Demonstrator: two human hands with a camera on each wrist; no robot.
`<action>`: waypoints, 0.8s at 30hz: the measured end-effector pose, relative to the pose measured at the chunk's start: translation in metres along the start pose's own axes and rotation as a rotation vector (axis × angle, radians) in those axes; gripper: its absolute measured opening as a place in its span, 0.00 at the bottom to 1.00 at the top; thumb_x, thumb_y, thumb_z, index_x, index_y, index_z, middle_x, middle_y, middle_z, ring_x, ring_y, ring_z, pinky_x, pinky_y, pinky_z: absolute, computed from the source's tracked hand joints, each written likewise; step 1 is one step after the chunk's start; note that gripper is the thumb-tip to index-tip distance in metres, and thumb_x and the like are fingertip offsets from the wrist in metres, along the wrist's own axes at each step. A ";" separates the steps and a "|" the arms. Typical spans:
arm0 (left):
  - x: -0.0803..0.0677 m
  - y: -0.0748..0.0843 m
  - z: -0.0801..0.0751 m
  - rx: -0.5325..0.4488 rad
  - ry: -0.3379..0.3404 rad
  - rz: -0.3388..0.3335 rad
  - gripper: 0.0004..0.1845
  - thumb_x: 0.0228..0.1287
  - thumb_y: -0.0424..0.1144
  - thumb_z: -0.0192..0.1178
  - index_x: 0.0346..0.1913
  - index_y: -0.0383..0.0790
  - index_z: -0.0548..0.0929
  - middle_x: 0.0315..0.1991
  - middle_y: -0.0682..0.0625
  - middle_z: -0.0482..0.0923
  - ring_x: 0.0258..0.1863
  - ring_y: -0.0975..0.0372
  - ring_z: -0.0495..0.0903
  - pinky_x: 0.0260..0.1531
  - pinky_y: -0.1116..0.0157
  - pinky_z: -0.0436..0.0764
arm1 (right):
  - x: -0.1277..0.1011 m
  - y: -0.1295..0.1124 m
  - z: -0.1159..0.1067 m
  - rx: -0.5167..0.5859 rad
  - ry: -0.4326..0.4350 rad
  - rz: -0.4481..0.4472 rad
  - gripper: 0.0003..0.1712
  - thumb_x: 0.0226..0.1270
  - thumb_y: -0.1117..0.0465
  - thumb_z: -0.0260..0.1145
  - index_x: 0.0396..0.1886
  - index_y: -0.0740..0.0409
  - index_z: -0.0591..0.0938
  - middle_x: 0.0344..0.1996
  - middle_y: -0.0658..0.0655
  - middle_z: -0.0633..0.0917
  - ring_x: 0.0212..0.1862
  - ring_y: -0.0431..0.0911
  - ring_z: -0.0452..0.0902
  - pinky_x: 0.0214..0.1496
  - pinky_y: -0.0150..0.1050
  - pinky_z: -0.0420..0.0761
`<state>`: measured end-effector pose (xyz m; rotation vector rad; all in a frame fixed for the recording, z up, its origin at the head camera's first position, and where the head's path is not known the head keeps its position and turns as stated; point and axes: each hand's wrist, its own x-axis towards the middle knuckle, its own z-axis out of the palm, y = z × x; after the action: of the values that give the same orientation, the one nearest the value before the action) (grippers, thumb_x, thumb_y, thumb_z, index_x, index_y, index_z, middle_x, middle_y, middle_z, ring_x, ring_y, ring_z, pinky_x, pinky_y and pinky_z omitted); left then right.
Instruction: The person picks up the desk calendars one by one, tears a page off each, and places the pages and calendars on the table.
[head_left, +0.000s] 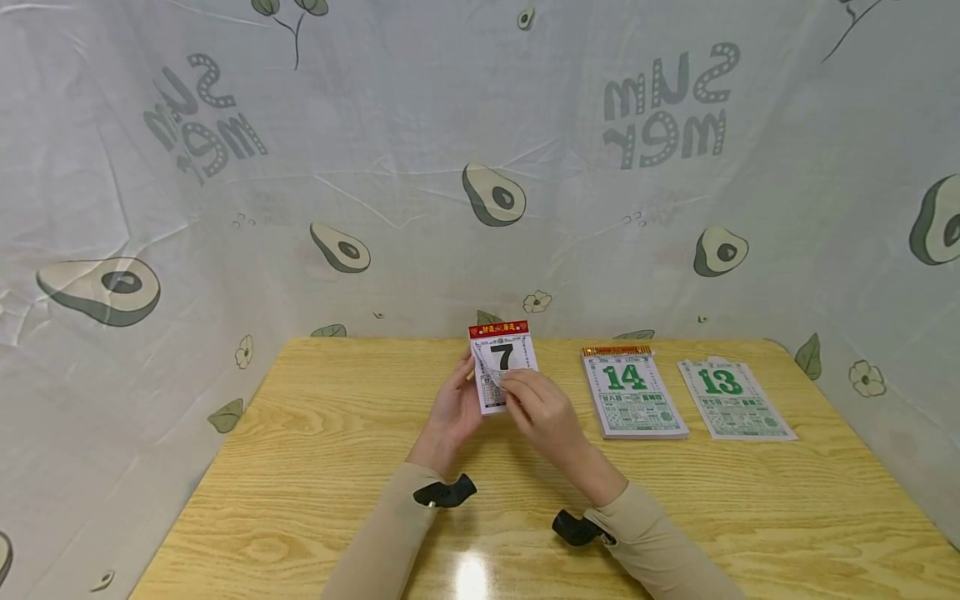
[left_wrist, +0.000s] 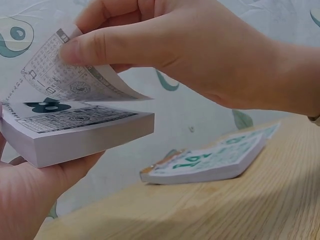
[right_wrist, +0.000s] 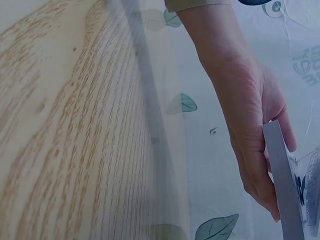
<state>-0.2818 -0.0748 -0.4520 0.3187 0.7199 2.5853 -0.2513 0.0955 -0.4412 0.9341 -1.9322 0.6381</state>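
Note:
A small tear-off calendar (head_left: 520, 352) with a red header and a black 7 is held off the table by my left hand (head_left: 453, 410). The left palm and fingers support its back and side, as the right wrist view also shows with the pad's grey edge (right_wrist: 281, 175). My right hand (head_left: 546, 414) pinches the lower part of the top sheet (left_wrist: 47, 70) between thumb and fingers. That sheet is bent up off the thick pad (left_wrist: 100, 134), and the printed page beneath shows. The sheet's upper end near the header is hidden in the left wrist view.
On the wooden table (head_left: 337, 433), to the right, lies a larger calendar pad (head_left: 637, 400) with a green 14. Beside it is a loose-looking sheet (head_left: 738, 404) with a green 13. A pale curtain (head_left: 420, 100) with avocado prints hangs behind and around the table.

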 end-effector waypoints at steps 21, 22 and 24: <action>-0.001 0.003 0.003 -0.001 0.032 -0.010 0.12 0.81 0.44 0.32 0.54 0.67 0.65 0.58 0.55 0.74 0.55 0.61 0.80 0.52 0.56 0.81 | 0.004 -0.001 -0.002 0.368 0.098 0.660 0.06 0.61 0.66 0.70 0.36 0.65 0.87 0.36 0.61 0.89 0.37 0.45 0.83 0.41 0.23 0.80; -0.001 0.003 0.004 -0.002 0.034 -0.007 0.13 0.81 0.44 0.32 0.54 0.67 0.66 0.58 0.55 0.74 0.55 0.61 0.80 0.52 0.56 0.81 | 0.004 -0.002 -0.002 0.377 0.098 0.679 0.06 0.61 0.66 0.70 0.36 0.65 0.87 0.36 0.61 0.89 0.37 0.44 0.83 0.41 0.24 0.80; -0.001 0.003 0.005 0.001 0.035 -0.001 0.12 0.81 0.44 0.33 0.54 0.66 0.65 0.59 0.55 0.73 0.55 0.61 0.80 0.52 0.57 0.81 | 0.004 -0.003 -0.002 0.399 0.101 0.708 0.07 0.61 0.66 0.70 0.36 0.66 0.87 0.36 0.62 0.89 0.37 0.42 0.83 0.41 0.24 0.80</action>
<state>-0.2804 -0.0757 -0.4467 0.2741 0.7328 2.5960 -0.2493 0.0933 -0.4365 0.4005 -2.0688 1.4885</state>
